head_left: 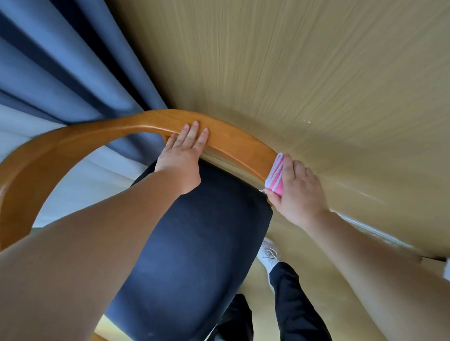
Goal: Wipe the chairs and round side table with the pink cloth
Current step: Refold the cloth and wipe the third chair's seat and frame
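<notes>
A chair with a curved wooden back rail [74, 139] and a dark blue padded seat [200, 258] fills the middle of the view. My left hand [182, 153] rests flat on the top of the rail with straight fingers. My right hand [298, 190] grips the folded pink cloth [276, 173] and holds it against the right end of the rail. Only the cloth's pink and white edge shows past my fingers. The round side table is not in view.
A beige textured wall [311, 71] stands right behind the chair. Blue curtains [56, 62] hang at the left. My legs in dark trousers and a white shoe [268, 253] stand to the right of the seat on a pale floor.
</notes>
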The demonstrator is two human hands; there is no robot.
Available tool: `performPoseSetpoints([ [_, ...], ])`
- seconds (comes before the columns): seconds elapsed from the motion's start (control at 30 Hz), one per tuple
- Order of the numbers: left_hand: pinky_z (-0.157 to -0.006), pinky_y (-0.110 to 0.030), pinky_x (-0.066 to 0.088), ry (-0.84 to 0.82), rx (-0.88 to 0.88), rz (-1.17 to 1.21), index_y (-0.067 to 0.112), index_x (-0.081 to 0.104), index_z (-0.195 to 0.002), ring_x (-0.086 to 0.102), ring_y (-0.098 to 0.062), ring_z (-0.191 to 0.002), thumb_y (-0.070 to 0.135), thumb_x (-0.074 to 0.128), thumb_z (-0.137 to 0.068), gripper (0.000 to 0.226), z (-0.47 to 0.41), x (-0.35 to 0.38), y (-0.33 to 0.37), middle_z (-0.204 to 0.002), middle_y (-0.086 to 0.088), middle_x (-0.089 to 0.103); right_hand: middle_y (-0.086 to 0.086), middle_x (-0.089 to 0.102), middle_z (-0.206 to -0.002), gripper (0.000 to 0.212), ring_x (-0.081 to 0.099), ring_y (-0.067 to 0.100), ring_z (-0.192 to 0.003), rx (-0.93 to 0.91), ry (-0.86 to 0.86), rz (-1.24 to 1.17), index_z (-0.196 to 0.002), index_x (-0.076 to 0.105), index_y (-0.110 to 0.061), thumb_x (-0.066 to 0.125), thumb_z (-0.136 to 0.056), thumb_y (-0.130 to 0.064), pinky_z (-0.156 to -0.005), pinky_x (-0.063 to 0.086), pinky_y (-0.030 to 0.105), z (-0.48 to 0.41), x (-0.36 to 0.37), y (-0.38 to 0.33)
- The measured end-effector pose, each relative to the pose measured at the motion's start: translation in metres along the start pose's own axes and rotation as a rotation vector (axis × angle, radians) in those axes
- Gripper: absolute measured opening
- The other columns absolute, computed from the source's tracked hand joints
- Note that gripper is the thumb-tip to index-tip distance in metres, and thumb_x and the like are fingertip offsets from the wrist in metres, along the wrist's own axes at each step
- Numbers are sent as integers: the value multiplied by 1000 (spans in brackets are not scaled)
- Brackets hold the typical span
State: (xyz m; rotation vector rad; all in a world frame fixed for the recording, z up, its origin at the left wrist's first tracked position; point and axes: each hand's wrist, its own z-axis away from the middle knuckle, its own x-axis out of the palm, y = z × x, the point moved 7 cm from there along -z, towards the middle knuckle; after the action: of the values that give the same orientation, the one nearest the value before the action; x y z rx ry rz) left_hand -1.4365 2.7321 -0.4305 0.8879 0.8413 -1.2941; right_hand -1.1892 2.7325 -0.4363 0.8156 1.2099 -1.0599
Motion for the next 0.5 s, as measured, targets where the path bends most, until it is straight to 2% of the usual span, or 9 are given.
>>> performPoseSetpoints([
  [0.13,-119,-37,-4,-3,-10,-31,23,-20,-148,-19,-17,-144,6,50,-84,97,0,0,1,-155,1,-27,23,55,-107,93,57,38,-84,48,-43,-23,-140,36,10,67,-76,-51,-74,53,43,20,8,13],
  [0.2,-119,-39,-4,2,-23,-68,21,-21,-148,-18,-19,-144,7,51,-84,97,0,-1,2,-155,-1,-27,27,57,-101,92,61,39,-76,91,-88,-37,-134,40,16,78,-71,-39,-65,55,40,33,13,19],
  [0.27,-118,-40,-5,9,-44,-93,19,-20,-148,-17,-20,-144,10,50,-85,95,6,-2,6,-155,-4,-26,26,59,-95,80,65,38,-69,119,-146,-55,-130,43,17,80,-72,-22,-58,53,35,47,7,23],
  [0.33,-118,-40,-5,42,-72,-43,18,-16,-149,-12,-21,-145,11,50,-85,92,17,-2,9,-157,-6,-21,19,62,-99,54,66,35,-78,132,-221,-81,-130,44,7,65,-86,-15,-62,49,33,60,-1,28],
  [0.37,-119,-39,-3,68,-96,9,17,-13,-150,-8,-21,-146,11,50,-85,91,27,-2,9,-158,-6,-17,15,63,-96,45,66,33,-78,114,-205,-86,-127,46,2,60,-87,-15,-60,45,30,65,-6,28],
  [0.43,-119,-37,1,112,-161,104,17,-7,-151,-2,-22,-146,13,51,-85,88,53,0,5,-159,-6,-10,10,64,-83,48,65,31,-67,9,-170,-127,-121,50,0,66,-78,-14,-54,43,29,74,-16,17],
  [0.5,-119,-36,3,116,-251,146,16,-3,-151,1,-22,-146,15,50,-86,84,85,9,-7,-159,-6,-5,6,61,-92,55,64,30,-71,-100,-167,-213,-122,45,-8,68,-73,-18,-57,50,33,76,-22,-10],
])
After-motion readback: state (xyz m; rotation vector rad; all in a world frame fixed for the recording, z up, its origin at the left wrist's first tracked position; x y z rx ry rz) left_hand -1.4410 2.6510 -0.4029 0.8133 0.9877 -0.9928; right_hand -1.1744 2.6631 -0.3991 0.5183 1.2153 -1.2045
